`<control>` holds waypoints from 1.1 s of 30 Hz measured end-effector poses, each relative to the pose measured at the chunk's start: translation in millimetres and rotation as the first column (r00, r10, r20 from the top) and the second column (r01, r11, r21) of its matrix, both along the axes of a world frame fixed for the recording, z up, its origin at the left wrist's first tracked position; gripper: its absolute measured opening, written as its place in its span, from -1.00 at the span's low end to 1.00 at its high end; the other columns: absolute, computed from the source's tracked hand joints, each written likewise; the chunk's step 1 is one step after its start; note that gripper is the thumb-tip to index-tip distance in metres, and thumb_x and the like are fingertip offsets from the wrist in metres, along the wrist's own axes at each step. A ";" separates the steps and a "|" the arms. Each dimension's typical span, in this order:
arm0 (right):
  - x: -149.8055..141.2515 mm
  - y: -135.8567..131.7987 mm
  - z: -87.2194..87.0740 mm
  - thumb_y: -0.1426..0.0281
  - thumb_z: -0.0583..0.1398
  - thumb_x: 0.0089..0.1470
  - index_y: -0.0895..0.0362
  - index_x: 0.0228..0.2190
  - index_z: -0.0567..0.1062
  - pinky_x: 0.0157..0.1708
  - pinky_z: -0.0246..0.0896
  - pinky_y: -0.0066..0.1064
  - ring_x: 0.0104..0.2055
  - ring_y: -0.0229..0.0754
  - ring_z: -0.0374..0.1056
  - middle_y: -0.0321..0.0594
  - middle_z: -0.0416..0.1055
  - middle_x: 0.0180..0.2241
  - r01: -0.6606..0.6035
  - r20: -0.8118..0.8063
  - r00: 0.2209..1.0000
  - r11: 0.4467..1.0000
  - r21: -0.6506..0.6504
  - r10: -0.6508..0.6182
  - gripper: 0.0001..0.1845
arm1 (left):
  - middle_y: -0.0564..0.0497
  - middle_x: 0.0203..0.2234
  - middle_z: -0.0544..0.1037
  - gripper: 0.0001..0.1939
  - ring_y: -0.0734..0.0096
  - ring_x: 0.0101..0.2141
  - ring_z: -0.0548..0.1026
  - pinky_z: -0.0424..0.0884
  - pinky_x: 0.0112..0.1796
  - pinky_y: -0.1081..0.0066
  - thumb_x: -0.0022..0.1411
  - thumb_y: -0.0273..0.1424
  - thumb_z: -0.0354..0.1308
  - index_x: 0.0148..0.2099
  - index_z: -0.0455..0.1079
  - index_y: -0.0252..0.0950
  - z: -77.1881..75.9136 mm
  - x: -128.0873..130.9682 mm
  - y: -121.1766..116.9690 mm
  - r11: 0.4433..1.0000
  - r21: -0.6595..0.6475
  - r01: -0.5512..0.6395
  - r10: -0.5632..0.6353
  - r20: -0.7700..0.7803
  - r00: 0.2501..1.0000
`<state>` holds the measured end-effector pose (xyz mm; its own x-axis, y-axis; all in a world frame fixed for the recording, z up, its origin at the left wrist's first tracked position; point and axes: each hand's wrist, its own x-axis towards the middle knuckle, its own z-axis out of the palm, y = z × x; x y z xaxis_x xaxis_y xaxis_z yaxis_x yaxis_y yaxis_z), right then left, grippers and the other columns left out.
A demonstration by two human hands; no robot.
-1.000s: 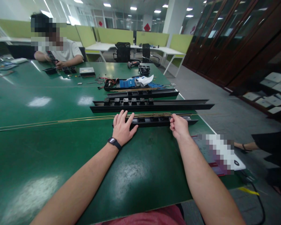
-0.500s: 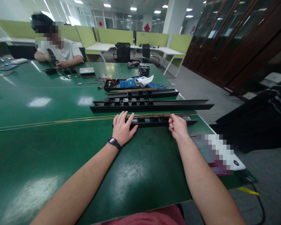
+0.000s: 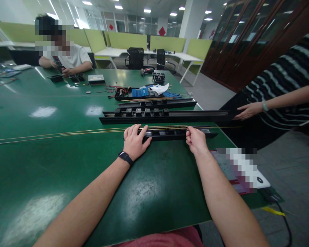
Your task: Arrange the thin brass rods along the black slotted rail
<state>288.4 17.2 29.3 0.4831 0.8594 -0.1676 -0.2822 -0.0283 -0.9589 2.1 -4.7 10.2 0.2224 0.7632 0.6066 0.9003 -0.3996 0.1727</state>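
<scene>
A short black rail (image 3: 175,134) lies across the green table (image 3: 67,164) in front of me. My left hand (image 3: 135,141), with a watch on the wrist, lies flat on the rail's left end, fingers stretched out. My right hand (image 3: 195,140) is closed in a pinch on a thin brass rod (image 3: 67,132) that runs along the top of the rail and far out to the left. Several such rods lie side by side there.
Two longer black rails (image 3: 164,116) lie behind, one carrying several black blocks. A tray of parts (image 3: 144,92) sits further back. A person in a striped shirt (image 3: 280,85) at the right reaches a hand to the long rail's end. Another person (image 3: 64,56) sits far left.
A person in a striped shirt has come in from the right and put a hand at the long rail's end. My hands have barely moved.
</scene>
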 end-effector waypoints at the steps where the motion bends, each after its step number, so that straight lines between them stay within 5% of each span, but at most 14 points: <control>1: 0.0 0.0 -0.1 0.41 0.28 0.04 0.14 -0.47 0.42 -0.86 -0.23 -0.63 -0.78 -0.44 0.05 -0.38 0.31 -0.64 -0.002 0.002 1.000 1.000 0.002 0.002 -0.86 | -0.21 0.20 0.40 -0.46 -0.05 0.25 0.29 0.08 0.28 -0.02 0.37 -0.08 0.10 0.30 0.37 -0.15 0.8 -0.1 -0.2 1.000 0.001 -0.001 0.001 -0.001 1.000; 33: -8.1 -18.4 9.9 0.39 0.26 0.00 0.15 -0.49 0.42 -0.85 -0.26 -0.58 -0.80 -0.42 0.02 -0.36 0.32 -0.66 0.014 0.005 1.000 0.998 -0.054 -0.014 -0.88 | -0.18 0.01 0.50 -0.60 -0.01 0.06 0.39 0.19 0.08 0.03 0.36 -0.12 0.15 0.15 0.47 -0.14 21.1 -5.1 -20.2 1.000 0.016 -0.018 0.017 0.029 0.999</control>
<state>280.4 -1.2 39.2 0.4958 0.8423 -0.2117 -0.2787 -0.0767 -0.9573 -3.0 -24.9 31.4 0.1916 0.7568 0.6249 0.9019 -0.3869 0.1920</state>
